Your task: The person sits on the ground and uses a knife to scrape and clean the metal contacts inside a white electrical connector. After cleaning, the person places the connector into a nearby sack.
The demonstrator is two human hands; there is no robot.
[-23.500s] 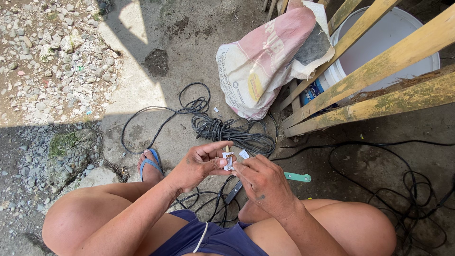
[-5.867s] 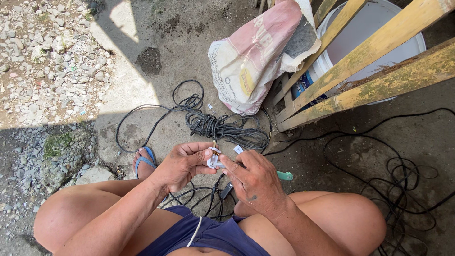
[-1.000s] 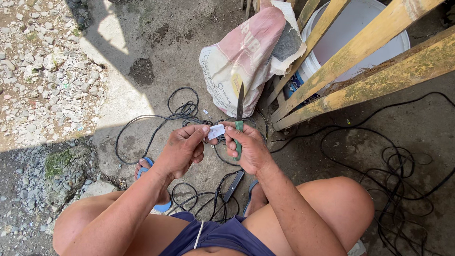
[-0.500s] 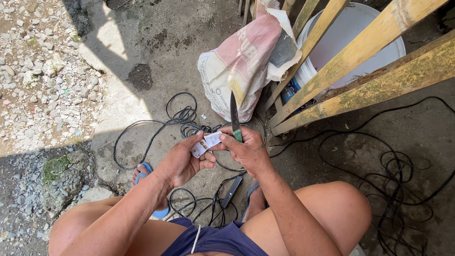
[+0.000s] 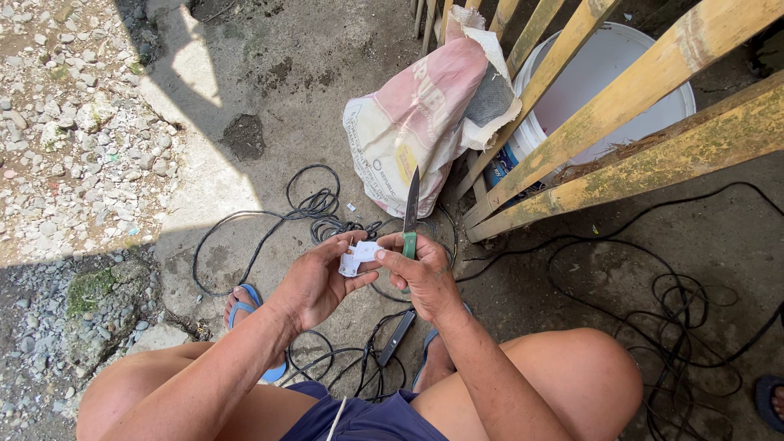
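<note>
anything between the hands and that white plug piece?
Nothing visible. Both the left hand and right hand already pinch the white plug piece directly. The right hand also grips a green-handled knife, blade pointing up and away, beside the piece, not across it.

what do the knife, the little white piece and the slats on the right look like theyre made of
Knife: dark blade, probably dull metal; green handle looks like plastic. White piece: seems smooth moulded plastic, opaque and bright. Slats: wood with worn yellowish paint, grain and bare patches showing.
</note>
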